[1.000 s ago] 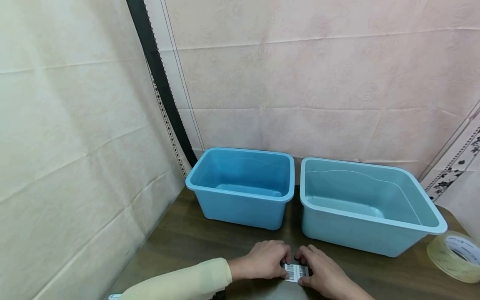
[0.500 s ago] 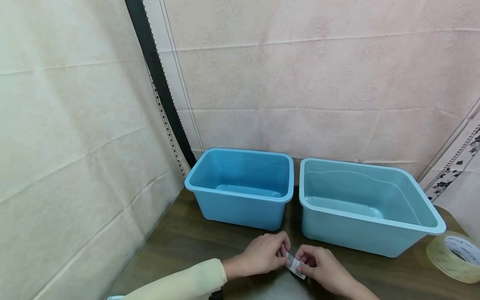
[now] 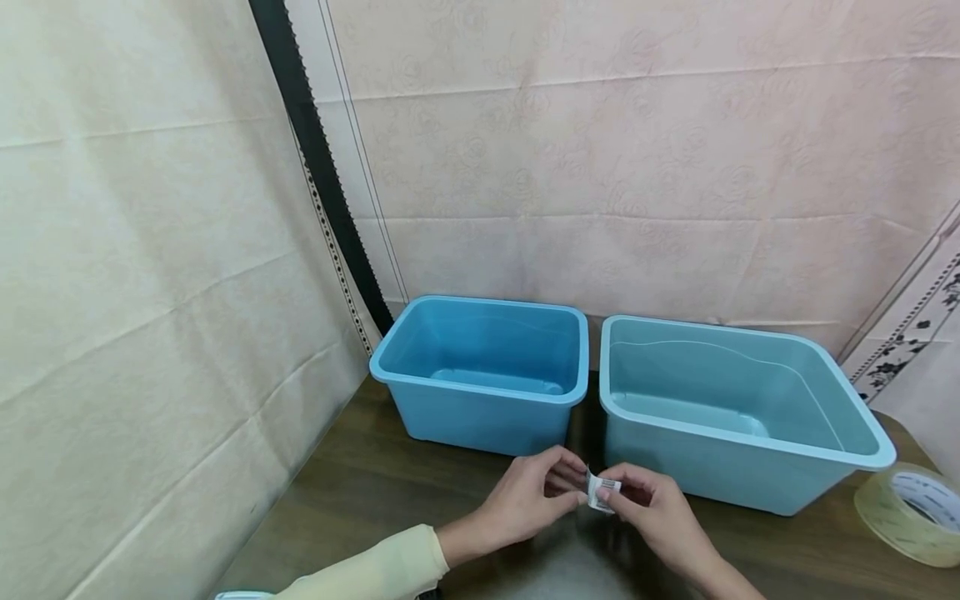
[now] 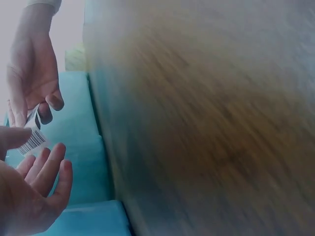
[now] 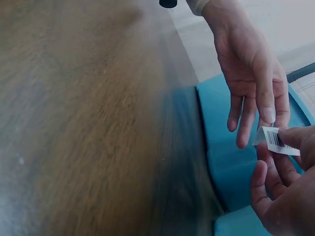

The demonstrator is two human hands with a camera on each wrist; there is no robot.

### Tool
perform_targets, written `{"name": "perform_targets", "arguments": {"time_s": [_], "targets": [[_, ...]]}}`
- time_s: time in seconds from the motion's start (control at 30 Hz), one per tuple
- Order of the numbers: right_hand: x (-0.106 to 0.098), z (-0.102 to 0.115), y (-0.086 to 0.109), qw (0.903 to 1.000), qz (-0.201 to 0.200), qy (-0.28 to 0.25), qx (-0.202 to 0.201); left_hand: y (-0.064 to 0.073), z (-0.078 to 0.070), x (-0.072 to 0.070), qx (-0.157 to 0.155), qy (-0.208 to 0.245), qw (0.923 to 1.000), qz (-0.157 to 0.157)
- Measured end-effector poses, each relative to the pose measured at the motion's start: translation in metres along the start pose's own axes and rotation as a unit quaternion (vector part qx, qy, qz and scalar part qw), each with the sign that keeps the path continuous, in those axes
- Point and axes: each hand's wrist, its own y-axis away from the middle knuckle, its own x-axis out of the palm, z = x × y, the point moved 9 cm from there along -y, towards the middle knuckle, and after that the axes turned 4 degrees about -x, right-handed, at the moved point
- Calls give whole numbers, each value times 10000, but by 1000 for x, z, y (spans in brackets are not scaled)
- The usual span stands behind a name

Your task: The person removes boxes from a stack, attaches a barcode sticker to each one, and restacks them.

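Observation:
A small white barcode label (image 3: 602, 492), curled along one edge, is held between the thumb and fingers of my right hand (image 3: 656, 512). My left hand (image 3: 517, 497) is at the label's left edge, thumb and forefinger apart and the other fingers fairly straight. Whether a left fingertip touches the label is hard to tell. The right wrist view shows the left hand (image 5: 248, 73) above the barcode label (image 5: 273, 140), its thumb tip close to the curled edge. In the left wrist view the barcode label (image 4: 34, 140) lies between both hands.
A blue plastic bin (image 3: 480, 417) stands behind the left hand, and a paler blue-green bin (image 3: 720, 467) behind the right. A roll of clear tape (image 3: 885, 521) lies at the right on the brown wooden table (image 3: 360, 483). Pale cloth (image 3: 637, 167) hangs behind.
The hands have risen with the label and moved slightly toward the bins. The label has turned and now curls at one edge. The left thumb and forefinger have spread apart.

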Motion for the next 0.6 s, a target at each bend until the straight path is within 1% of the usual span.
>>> {"name": "perform_targets", "arguments": {"time_s": [0.07, 0.13, 0.23, 0.37, 0.6], "targets": [[0, 1, 0, 10000, 5, 7, 41, 2, 0, 1, -48, 146, 9999, 54], [0, 1, 1, 10000, 17, 37, 41, 2, 0, 2, -87, 201, 9997, 54], [1, 1, 2, 10000, 32, 84, 14, 1, 1, 3, -234, 208, 9995, -10], [4, 3, 2, 9999, 61, 107, -56, 1, 0, 1, -322, 174, 9993, -63], [3, 5, 3, 9998, 83, 179, -88, 0, -1, 4, -327, 337, 9989, 81]]}}
